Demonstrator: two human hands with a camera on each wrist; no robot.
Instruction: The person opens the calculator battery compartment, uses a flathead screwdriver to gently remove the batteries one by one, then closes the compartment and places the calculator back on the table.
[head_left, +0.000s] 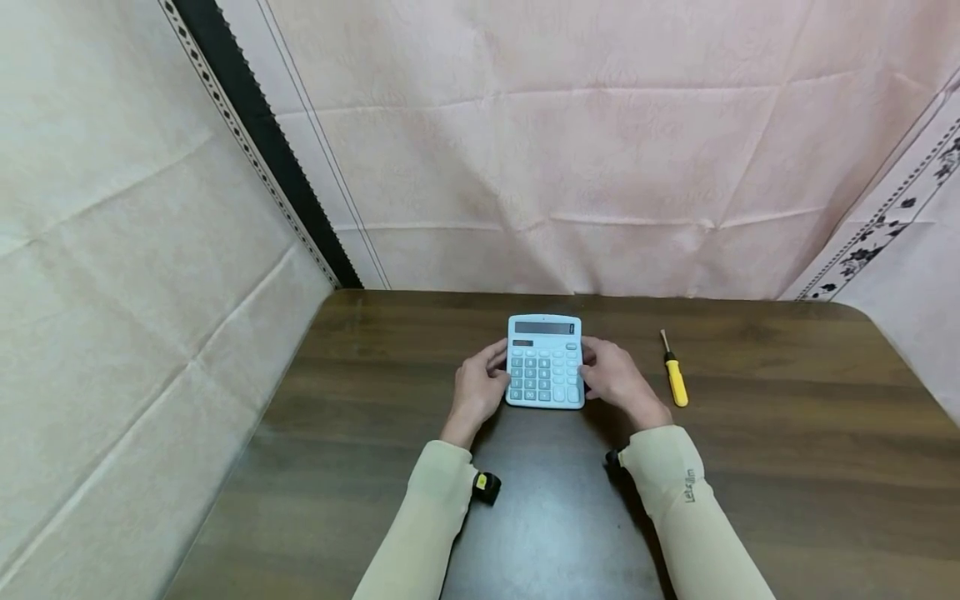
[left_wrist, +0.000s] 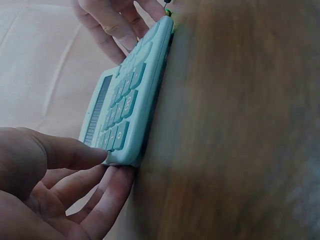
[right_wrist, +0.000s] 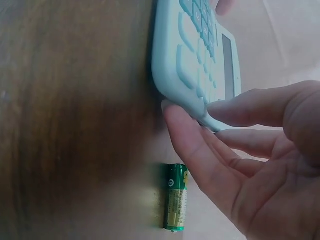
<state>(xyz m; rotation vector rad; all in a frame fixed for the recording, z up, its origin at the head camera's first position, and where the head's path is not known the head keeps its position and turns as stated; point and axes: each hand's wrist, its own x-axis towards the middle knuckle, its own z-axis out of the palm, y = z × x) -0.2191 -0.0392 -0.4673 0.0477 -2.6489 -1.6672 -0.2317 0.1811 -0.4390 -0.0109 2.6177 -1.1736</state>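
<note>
A light-blue calculator (head_left: pixel 545 362) lies face up on the table, its display showing a 0. My left hand (head_left: pixel 480 383) grips its left edge; in the left wrist view the thumb (left_wrist: pixel 85 156) is on the face by the keys and the fingers are at the side and under the edge. On the opposite edge, my right hand (head_left: pixel 617 377) holds it the same way, thumb over the rim and fingers below. A green and gold battery (right_wrist: pixel 176 197) rests on the table beside the right hand, hidden from the head view.
A yellow-handled screwdriver (head_left: pixel 676 381) lies right of the right hand, its tip toward the back. The brown wooden table (head_left: pixel 787 467) ends at a pale cloth backdrop (head_left: pixel 600 150), and another pale cloth (head_left: pixel 135 333) hangs along the left side.
</note>
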